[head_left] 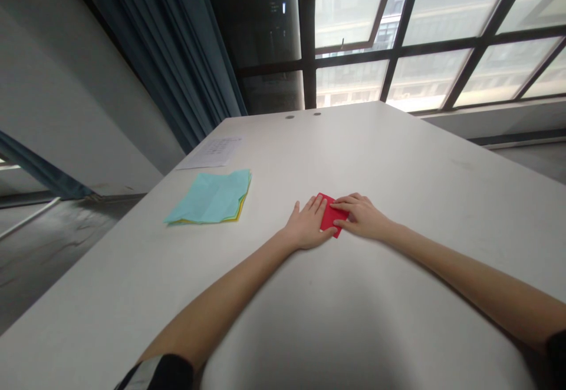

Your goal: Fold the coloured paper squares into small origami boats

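A small red piece of paper (328, 218), seemingly folded, lies on the white table in front of me. My left hand (306, 223) rests flat over its left side, fingers stretched out and thumb along the near edge. From the right, my right hand (360, 218) touches the paper with its fingertips. Its thumb and forefinger are apart, with red paper showing between them. Both hands cover parts of the paper's sides.
A stack of light blue and yellow sheets (212, 196) lies to the left on the white table (389, 166). Behind it is a printed white sheet (212, 153). Two round grommets sit near the far edge. A blue curtain (177, 42) and windows stand beyond.
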{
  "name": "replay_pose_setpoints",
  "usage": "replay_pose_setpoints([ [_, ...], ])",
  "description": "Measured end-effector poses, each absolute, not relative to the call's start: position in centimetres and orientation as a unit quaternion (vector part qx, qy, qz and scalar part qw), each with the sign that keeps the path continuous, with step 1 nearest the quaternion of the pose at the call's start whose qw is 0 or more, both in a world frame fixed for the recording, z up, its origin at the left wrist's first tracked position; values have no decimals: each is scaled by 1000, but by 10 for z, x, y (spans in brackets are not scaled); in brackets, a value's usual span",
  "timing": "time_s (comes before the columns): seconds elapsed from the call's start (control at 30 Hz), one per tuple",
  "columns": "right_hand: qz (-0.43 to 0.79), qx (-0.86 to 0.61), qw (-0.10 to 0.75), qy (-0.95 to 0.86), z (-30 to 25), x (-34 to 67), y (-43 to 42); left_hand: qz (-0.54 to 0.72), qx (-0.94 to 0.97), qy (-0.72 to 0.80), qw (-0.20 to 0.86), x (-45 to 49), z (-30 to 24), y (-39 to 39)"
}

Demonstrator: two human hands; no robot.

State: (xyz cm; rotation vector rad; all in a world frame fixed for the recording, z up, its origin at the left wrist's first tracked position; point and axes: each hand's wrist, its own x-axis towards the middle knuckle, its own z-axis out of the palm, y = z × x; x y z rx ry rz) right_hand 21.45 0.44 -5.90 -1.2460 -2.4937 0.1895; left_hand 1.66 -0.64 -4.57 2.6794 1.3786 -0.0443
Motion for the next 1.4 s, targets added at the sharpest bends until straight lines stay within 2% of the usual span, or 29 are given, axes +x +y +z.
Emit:
replay_pose_setpoints([
  [0.33,58,-454,157,-875,-57,216,6,-17,901,430,51,25,-52,8],
  [1.03,3,-478,164,-863,-65,218,7,-49,855,511,77,11,-51,5],
  [1.4,10,-537,210,-817,-75,225,19,-31,856,511,73,8,-57,8],
])
